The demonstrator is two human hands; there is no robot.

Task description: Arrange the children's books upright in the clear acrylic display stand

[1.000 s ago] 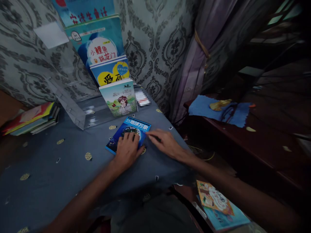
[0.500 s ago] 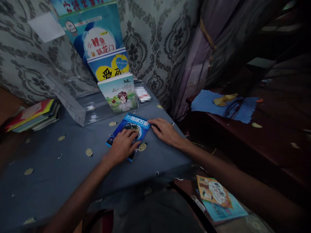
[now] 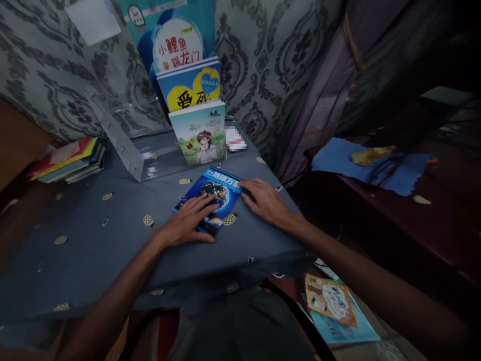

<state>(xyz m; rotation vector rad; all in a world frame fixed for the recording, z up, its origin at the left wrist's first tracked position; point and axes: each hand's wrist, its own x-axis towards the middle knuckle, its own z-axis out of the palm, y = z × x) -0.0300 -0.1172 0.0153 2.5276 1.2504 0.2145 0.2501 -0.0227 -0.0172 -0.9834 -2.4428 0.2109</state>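
Observation:
A blue book (image 3: pixel 221 193) with a globe on its cover lies slanted on the cloth-covered table. My left hand (image 3: pixel 188 220) rests flat across its lower left part with the fingers spread, hiding some of the cover. At the book's upper right corner is my right hand (image 3: pixel 263 200), its fingertips touching the edge and its thumb apart from the fingers. Just behind the book stands a pale green book (image 3: pixel 201 145) with a cartoon figure, in front of a blue and yellow book (image 3: pixel 175 82) and a tall teal book (image 3: pixel 145 37), all upright in a clear stand (image 3: pixel 130 155).
Several stacked books (image 3: pixel 69 160) lie at the table's left. Right of the table, a blue cloth (image 3: pixel 334 160) covers part of a dark red surface (image 3: pixel 409 220). Two more books, an orange one (image 3: pixel 330 301) on a light blue one (image 3: pixel 349 331), lie low at the right.
The camera view has shifted, moving the scene rightward and mostly upward. My left hand has slid toward the book's lower left edge, its thumb now off the cover. My right hand stays at the corner.

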